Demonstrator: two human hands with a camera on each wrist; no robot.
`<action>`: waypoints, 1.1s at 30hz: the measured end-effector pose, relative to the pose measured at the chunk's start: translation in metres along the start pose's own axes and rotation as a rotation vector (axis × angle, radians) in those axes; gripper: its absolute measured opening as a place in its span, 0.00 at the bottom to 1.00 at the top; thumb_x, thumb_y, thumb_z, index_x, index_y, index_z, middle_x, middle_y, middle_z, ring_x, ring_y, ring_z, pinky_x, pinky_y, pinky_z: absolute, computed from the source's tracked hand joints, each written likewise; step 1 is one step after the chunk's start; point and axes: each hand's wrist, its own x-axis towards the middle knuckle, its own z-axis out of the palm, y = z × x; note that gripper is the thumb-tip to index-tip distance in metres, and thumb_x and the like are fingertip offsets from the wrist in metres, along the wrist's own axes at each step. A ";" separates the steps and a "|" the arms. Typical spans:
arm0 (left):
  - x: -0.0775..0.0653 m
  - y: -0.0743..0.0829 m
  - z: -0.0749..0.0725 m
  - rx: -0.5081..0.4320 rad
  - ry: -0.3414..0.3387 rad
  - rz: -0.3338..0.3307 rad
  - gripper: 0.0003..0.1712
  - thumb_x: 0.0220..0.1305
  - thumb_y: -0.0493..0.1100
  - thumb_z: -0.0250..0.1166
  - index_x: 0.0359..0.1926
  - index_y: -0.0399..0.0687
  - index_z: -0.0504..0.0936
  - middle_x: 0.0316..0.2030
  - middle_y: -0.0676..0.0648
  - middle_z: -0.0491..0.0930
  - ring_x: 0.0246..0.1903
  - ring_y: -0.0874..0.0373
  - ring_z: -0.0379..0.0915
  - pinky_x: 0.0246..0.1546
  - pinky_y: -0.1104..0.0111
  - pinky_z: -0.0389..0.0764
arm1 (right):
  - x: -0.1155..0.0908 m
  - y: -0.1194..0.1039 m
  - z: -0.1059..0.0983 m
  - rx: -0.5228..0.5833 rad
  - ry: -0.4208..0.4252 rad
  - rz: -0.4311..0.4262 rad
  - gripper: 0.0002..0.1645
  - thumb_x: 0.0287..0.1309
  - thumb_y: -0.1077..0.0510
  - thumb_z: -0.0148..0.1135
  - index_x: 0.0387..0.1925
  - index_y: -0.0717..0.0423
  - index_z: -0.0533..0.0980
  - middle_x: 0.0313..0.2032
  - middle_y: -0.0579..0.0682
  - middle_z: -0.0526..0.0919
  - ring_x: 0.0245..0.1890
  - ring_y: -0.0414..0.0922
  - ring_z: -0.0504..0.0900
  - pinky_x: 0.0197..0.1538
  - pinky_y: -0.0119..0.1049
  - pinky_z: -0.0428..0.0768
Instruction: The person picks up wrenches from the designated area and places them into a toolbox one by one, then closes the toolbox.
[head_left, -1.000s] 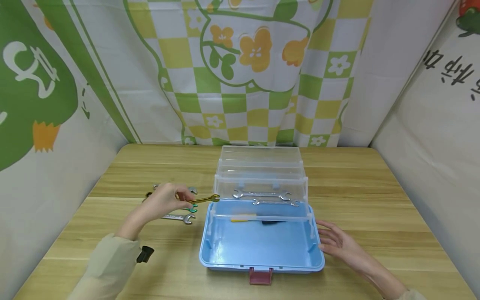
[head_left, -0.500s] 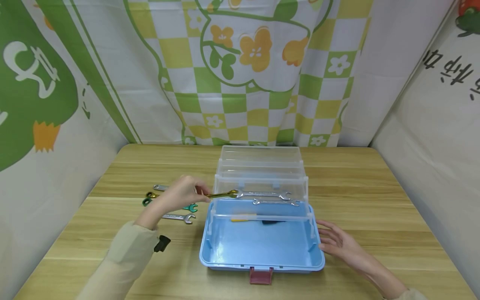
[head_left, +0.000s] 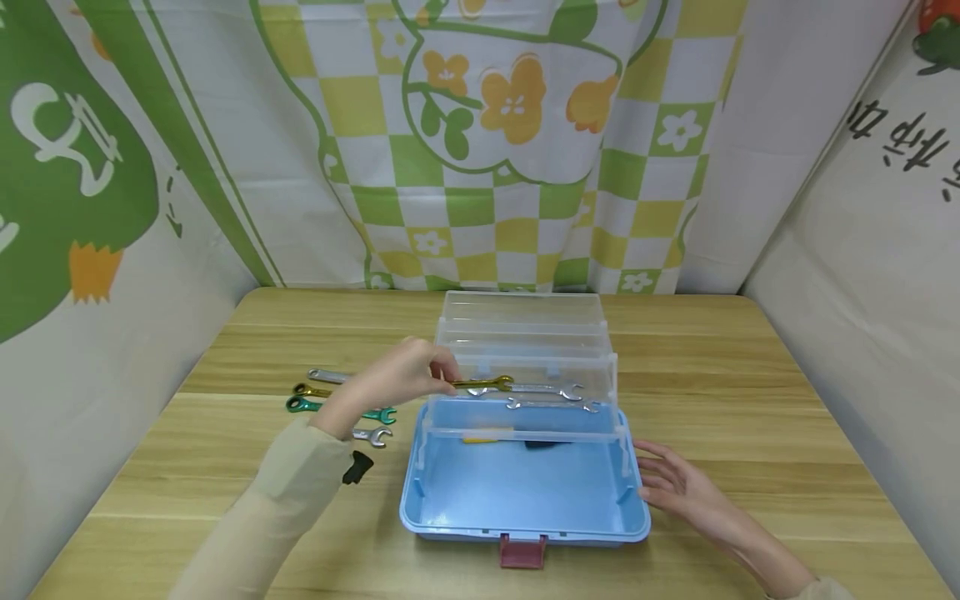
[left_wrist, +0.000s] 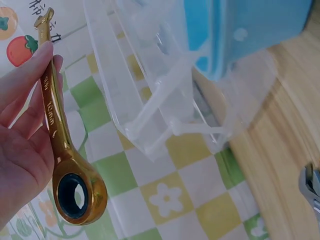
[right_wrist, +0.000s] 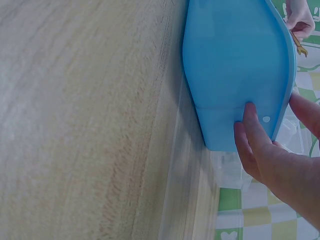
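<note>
My left hand pinches a gold ratcheting combination wrench between thumb and fingers, above the left part of the toolbox's clear trays. Its open end points right; the ring end hangs toward the wrist in the left wrist view. The blue toolbox stands with its clear tiers folded back. Two silver open-end wrenches lie in a clear tray. My right hand rests against the box's right side, with relaxed fingers on the outer wall and the thumb at the rim.
On the table's left lie more wrenches: a silver one, a gold one, a green one and another silver one. Yellow and black items sit under the front tray. A maroon latch hangs in front.
My left hand has carried the gold wrench rightward from beside the toolbox to over the clear tray, uncovering the wrenches on the table. My right hand has stayed at the box.
</note>
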 end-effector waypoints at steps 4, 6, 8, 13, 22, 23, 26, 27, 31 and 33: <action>0.011 0.007 0.002 0.002 -0.028 0.025 0.04 0.50 0.35 0.66 0.30 0.42 0.82 0.27 0.54 0.79 0.25 0.65 0.71 0.28 0.75 0.74 | 0.000 0.001 0.000 -0.002 0.002 -0.003 0.41 0.57 0.61 0.53 0.64 0.67 0.43 0.60 0.76 0.50 0.57 0.67 0.58 0.51 0.38 0.72; 0.016 0.010 0.004 0.008 -0.041 0.048 0.04 0.49 0.35 0.66 0.30 0.41 0.82 0.27 0.53 0.79 0.25 0.65 0.71 0.28 0.75 0.74 | 0.000 0.001 0.000 -0.001 0.001 -0.008 0.40 0.58 0.62 0.53 0.64 0.67 0.43 0.59 0.76 0.50 0.57 0.67 0.58 0.52 0.38 0.72; 0.021 0.013 0.005 0.015 -0.057 0.066 0.04 0.49 0.34 0.66 0.30 0.41 0.82 0.27 0.52 0.79 0.24 0.65 0.71 0.27 0.75 0.74 | 0.000 0.001 0.000 0.000 -0.001 -0.013 0.40 0.58 0.62 0.53 0.64 0.68 0.43 0.59 0.76 0.51 0.57 0.67 0.58 0.52 0.37 0.71; 0.033 0.020 0.010 0.039 -0.111 0.081 0.05 0.49 0.33 0.65 0.31 0.40 0.82 0.27 0.51 0.80 0.23 0.66 0.71 0.26 0.77 0.73 | 0.000 0.000 0.001 -0.002 0.004 -0.006 0.40 0.58 0.61 0.53 0.64 0.67 0.43 0.59 0.75 0.51 0.57 0.66 0.58 0.52 0.38 0.71; 0.050 0.029 0.021 0.078 -0.200 0.082 0.05 0.50 0.34 0.65 0.31 0.42 0.83 0.27 0.50 0.81 0.24 0.65 0.73 0.27 0.78 0.73 | -0.001 -0.001 0.000 -0.007 0.000 0.007 0.40 0.58 0.61 0.52 0.64 0.66 0.43 0.60 0.75 0.51 0.58 0.65 0.59 0.52 0.38 0.71; 0.051 0.029 0.023 0.078 -0.208 0.087 0.05 0.50 0.34 0.65 0.31 0.42 0.83 0.28 0.50 0.81 0.25 0.65 0.73 0.28 0.78 0.73 | -0.001 -0.001 0.000 -0.007 -0.001 0.006 0.40 0.58 0.61 0.52 0.64 0.66 0.43 0.60 0.75 0.51 0.58 0.65 0.59 0.52 0.38 0.71; 0.056 0.028 0.027 0.088 -0.226 0.110 0.05 0.50 0.34 0.65 0.31 0.42 0.83 0.28 0.50 0.81 0.26 0.64 0.74 0.29 0.77 0.73 | 0.000 -0.001 0.000 -0.008 -0.001 -0.001 0.40 0.58 0.61 0.52 0.64 0.66 0.43 0.60 0.75 0.51 0.57 0.65 0.59 0.52 0.37 0.71; 0.057 0.028 0.029 0.097 -0.228 0.116 0.05 0.50 0.34 0.66 0.31 0.42 0.83 0.28 0.50 0.81 0.26 0.64 0.74 0.29 0.77 0.73 | 0.000 0.000 0.000 -0.008 -0.001 -0.004 0.40 0.58 0.61 0.52 0.64 0.66 0.43 0.60 0.75 0.51 0.57 0.65 0.59 0.52 0.37 0.71; 0.062 0.026 0.036 0.114 -0.247 0.110 0.05 0.49 0.35 0.66 0.30 0.41 0.83 0.27 0.50 0.81 0.27 0.63 0.74 0.28 0.77 0.73 | 0.000 0.000 0.000 -0.014 0.003 -0.005 0.40 0.58 0.61 0.53 0.64 0.66 0.44 0.60 0.74 0.52 0.57 0.65 0.60 0.52 0.37 0.71; 0.063 0.025 0.039 0.124 -0.256 0.101 0.04 0.48 0.34 0.67 0.29 0.42 0.83 0.27 0.50 0.81 0.27 0.64 0.74 0.28 0.78 0.73 | 0.000 0.000 0.000 -0.014 0.002 -0.007 0.40 0.58 0.61 0.53 0.64 0.66 0.44 0.60 0.74 0.52 0.57 0.65 0.60 0.52 0.37 0.72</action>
